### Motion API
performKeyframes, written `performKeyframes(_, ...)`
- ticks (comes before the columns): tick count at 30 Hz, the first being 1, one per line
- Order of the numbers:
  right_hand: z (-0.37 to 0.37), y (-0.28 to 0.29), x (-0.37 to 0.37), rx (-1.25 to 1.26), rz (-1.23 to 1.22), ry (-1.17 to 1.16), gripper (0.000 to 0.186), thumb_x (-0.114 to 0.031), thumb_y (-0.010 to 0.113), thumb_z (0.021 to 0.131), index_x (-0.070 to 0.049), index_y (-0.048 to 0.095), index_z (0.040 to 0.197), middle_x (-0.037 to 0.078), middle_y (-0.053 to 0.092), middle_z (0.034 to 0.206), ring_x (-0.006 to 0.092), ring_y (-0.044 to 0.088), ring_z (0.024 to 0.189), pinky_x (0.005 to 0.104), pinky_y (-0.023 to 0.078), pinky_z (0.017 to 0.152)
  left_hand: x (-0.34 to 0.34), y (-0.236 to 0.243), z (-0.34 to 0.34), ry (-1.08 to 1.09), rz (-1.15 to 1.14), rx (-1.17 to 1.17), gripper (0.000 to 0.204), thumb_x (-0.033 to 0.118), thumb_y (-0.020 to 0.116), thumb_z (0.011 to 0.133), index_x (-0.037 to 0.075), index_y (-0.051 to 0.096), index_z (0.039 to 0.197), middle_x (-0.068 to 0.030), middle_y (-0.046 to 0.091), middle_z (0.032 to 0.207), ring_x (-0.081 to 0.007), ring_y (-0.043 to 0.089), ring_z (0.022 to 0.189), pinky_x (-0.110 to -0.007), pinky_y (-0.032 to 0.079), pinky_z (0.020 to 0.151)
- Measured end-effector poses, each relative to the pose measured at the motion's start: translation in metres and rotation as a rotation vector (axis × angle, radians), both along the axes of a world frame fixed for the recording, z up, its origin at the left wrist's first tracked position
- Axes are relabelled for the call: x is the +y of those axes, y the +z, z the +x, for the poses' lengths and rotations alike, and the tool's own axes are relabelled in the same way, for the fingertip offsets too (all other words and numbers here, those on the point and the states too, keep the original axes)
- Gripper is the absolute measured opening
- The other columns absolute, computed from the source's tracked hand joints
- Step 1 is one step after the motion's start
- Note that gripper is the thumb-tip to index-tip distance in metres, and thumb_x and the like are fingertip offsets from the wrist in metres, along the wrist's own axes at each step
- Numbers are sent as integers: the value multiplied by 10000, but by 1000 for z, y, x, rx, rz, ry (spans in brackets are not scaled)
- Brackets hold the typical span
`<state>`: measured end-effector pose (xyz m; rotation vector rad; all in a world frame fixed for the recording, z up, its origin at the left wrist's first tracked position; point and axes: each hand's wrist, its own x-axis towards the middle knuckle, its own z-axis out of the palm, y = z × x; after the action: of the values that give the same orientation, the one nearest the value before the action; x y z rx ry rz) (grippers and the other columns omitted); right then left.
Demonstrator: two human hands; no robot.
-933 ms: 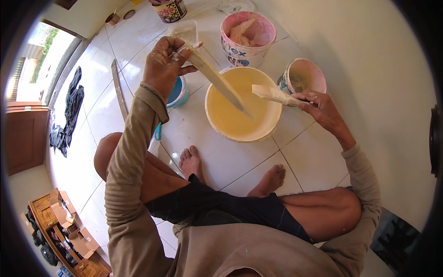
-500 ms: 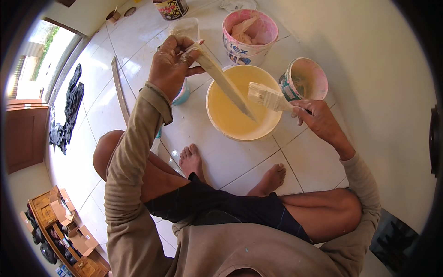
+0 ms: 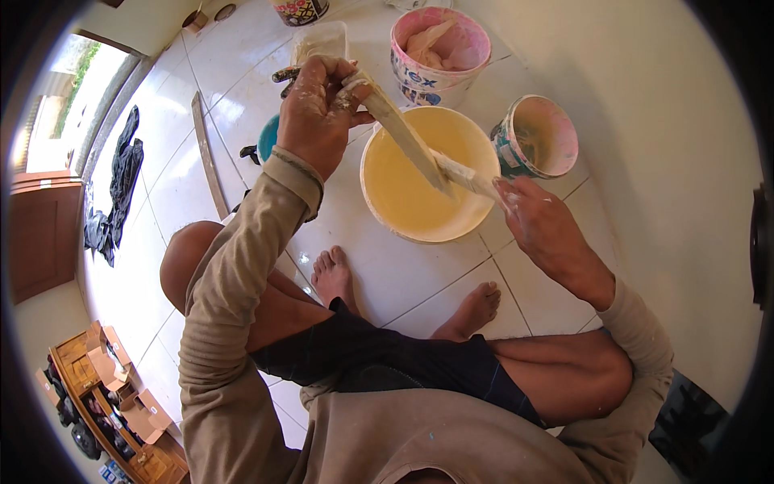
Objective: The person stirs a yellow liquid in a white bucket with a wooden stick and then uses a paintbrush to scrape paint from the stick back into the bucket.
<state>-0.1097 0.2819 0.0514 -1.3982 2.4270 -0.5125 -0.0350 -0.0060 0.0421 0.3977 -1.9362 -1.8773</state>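
While we sit on the white tile floor (image 3: 242, 105), our left hand (image 3: 322, 109) grips a long flat stick (image 3: 403, 133) and our right hand (image 3: 536, 218) grips a paintbrush (image 3: 463, 173). Both meet over the big bucket of yellow paint (image 3: 419, 202). We think it best to wipe slowly, so drips fall into the bucket.

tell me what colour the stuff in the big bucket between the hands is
Pale creamy yellow, seen in the head view inside the big bucket.
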Motion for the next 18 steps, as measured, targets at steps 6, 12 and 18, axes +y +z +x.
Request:
performKeyframes(6, -15, 14, 17, -72, 41, -59, 324, -28, 531, 856, 49, 603, 1162, 178, 578, 919, 344, 612, 822, 412, 505, 759, -7, -5, -4, 28, -90, -33, 136, 2, 556, 939, 10, 471, 1044, -120, 594, 1097, -158, 640, 939, -309, 617, 752)
performKeyframes(12, -18, -19, -4, 21, 9, 20, 387, 7, 502, 836, 78, 545, 1214, 192, 557, 941, 331, 611, 844, 412, 513, 740, 2, 2, 1, 28, -26, -55, 155, -11, 551, 938, 21, 465, 1063, -116, 582, 1110, -158, 640, 927, -297, 615, 748)
performKeyframes(18, 8, -12, -1, 11, 85, 23, 379, 3, 501, 843, 113, 513, 1205, 175, 526, 994, 309, 616, 832, 389, 526, 703, 6, -3, -1, 28, -40, -9, 188, -28, 550, 931, 25, 459, 1088, -112, 569, 1124, -162, 639, 925, -295, 613, 752)
